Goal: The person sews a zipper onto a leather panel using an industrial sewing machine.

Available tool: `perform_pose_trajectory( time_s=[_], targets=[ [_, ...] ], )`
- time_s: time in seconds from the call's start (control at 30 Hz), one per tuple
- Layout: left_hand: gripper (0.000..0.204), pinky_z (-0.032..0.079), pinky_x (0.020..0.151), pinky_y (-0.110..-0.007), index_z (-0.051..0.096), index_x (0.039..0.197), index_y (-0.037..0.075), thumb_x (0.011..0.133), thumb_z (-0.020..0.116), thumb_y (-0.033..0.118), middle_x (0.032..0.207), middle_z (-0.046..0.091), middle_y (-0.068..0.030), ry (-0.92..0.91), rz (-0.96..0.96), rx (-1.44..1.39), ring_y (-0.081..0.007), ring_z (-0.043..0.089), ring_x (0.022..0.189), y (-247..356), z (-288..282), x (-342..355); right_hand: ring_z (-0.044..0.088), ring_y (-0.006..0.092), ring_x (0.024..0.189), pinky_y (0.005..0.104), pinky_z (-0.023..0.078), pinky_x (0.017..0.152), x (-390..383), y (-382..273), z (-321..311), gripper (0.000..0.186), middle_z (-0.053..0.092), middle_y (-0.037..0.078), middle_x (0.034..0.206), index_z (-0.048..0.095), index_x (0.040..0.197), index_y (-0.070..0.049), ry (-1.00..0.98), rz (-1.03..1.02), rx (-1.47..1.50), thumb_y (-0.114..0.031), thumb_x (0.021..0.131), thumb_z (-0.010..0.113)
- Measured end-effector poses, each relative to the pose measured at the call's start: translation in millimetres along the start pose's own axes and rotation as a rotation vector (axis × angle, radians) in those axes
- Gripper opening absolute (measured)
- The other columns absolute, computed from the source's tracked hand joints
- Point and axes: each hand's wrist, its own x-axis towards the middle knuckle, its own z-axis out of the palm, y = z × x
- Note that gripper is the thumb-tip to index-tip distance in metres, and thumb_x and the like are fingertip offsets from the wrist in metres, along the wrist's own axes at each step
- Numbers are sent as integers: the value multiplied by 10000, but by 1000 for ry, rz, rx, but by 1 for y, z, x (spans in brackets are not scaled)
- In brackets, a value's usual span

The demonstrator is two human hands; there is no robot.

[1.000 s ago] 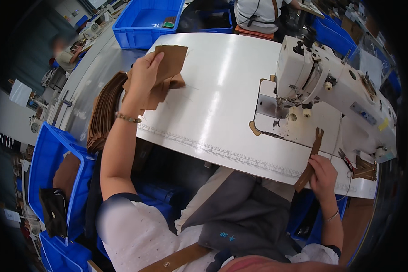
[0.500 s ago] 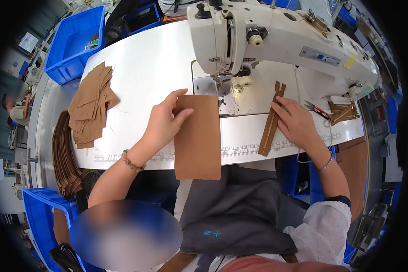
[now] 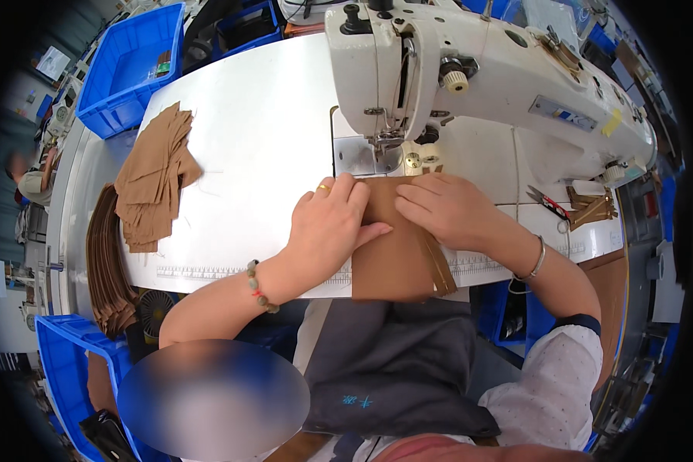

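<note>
In front of the sewing machine's needle and metal plate (image 3: 368, 154), a brown fabric rectangle (image 3: 381, 273) lies over the table's front edge. My left hand (image 3: 327, 227) grips its upper left, fingers curled and thumb across the top. My right hand (image 3: 446, 212) holds the upper right of the same fabric against a brown zipper (image 3: 443, 269), whose lower part shows along the right edge. Its upper part is mostly hidden under my fingers.
Loose brown fabric pieces (image 3: 154, 173) and a folded stack (image 3: 104, 258) lie left. Blue bins (image 3: 127, 69) stand behind and below left. Red-handled scissors (image 3: 550, 202) and more zippers (image 3: 593, 206) lie right. A person (image 3: 31, 181) works at far left.
My left hand first brought the fabric rectangle from the piles toward the machine, then shifted it rightward. My right hand moved the zipper left, so the two pieces now meet under both hands.
</note>
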Motion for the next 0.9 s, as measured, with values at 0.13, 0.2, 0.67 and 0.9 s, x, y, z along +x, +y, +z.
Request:
perform_pose_trajectory(
  time_s=[0.13, 0.2, 0.67, 0.9],
  targets=[
    [549, 559, 706, -369, 621, 1013, 41, 747, 883, 443, 975, 598, -99, -10, -27, -101, -278, 643, 882, -12, 6, 21, 654, 216, 877, 364, 536, 764, 7, 9, 14, 167, 650, 72, 996, 637, 996, -44, -149, 32, -27, -127, 852, 623],
    [567, 560, 702, -358, 622, 1022, 32, 742, 897, 441, 1004, 608, -107, -37, -65, -151, -278, 656, 866, -22, 4, 24, 652, 210, 865, 358, 529, 764, 7, 11, 18, 188, 667, 76, 1030, 654, 1026, -40, -213, 65, -12, -130, 863, 624],
    [379, 516, 597, -309, 664, 1048, 29, 826, 888, 241, 728, 676, -50, -285, -272, -642, -161, 636, 614, -39, -13, 21, 706, 215, 945, 384, 519, 832, -4, 19, 25, 446, 677, 59, 1378, 702, 1246, -47, -108, 124, 40, -50, 800, 698],
    [350, 514, 602, -314, 647, 1113, 7, 879, 832, 190, 737, 698, -55, -339, -291, -621, -162, 634, 605, -43, -11, 24, 702, 234, 1014, 399, 535, 846, 1, 15, 19, 467, 665, 46, 1387, 701, 1259, -57, -157, 143, 39, -59, 792, 704]
  ],
)
